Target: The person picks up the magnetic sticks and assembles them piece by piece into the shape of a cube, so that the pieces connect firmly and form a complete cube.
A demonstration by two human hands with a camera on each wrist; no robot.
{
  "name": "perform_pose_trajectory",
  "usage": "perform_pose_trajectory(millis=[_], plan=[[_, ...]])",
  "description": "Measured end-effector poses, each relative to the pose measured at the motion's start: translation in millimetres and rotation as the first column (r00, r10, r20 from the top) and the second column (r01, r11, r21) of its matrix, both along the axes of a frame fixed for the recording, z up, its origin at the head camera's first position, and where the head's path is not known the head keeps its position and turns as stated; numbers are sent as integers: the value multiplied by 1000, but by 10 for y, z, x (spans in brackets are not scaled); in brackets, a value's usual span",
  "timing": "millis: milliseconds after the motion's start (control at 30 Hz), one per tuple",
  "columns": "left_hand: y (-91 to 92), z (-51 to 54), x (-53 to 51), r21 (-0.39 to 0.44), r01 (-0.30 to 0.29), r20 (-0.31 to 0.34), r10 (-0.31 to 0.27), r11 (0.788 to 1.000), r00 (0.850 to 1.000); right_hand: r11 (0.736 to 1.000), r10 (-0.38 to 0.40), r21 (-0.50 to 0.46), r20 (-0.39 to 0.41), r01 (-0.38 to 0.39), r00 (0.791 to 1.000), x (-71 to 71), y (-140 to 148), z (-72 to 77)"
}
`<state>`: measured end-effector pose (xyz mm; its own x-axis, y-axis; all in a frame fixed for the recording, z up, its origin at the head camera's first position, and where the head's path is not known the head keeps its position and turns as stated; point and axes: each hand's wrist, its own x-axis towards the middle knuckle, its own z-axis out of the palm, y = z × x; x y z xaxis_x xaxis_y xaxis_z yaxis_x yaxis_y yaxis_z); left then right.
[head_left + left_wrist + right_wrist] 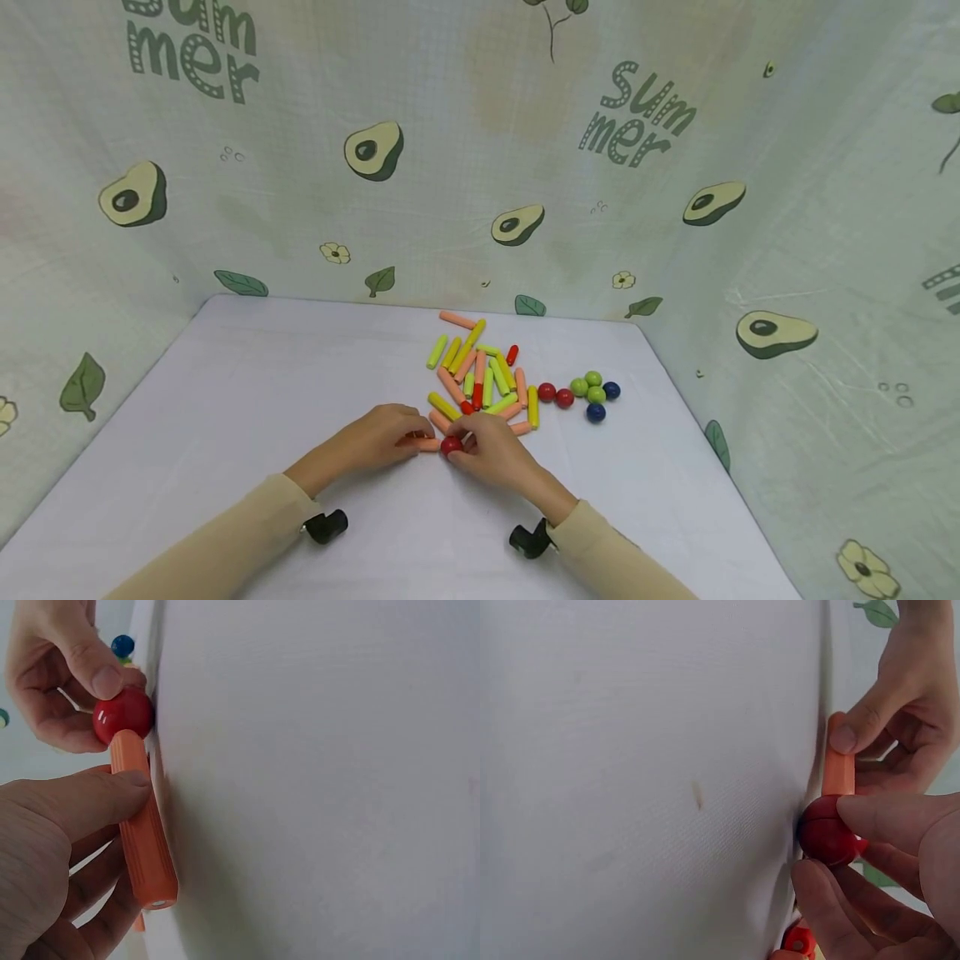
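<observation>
My left hand [384,437] pinches an orange stick [144,832] between thumb and fingers, low over the white table. The thumb and fingers of my right hand [491,450] grip a dark red ball [828,831]. In the left wrist view the stick's far end touches the red ball [124,715]. From the head the ball [452,447] sits between the two hands, at the right end of the stick [428,445]. The undersides of the fingers are partly hidden in the head view.
Beyond my hands lie several yellow [533,407], lime green [487,387] and orange sticks [521,387], with small red pieces [512,355] among them. To their right are two red balls [565,398], several green balls [579,387] and two blue balls [596,412].
</observation>
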<state>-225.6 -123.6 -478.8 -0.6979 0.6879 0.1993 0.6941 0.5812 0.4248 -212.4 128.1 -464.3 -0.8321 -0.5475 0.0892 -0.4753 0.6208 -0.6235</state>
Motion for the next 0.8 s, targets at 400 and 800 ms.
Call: perform_pose_trajectory(millis=[400,800], plan=[[18,9,18,-11,-17,2,17,1000,1000,1000,4,-24,10,-3,1000,-12,0,-24],[-21,8,23,-17,-36,64,37,999,997,999,-29,-25,-13,28,1000,-41,-37,-38]])
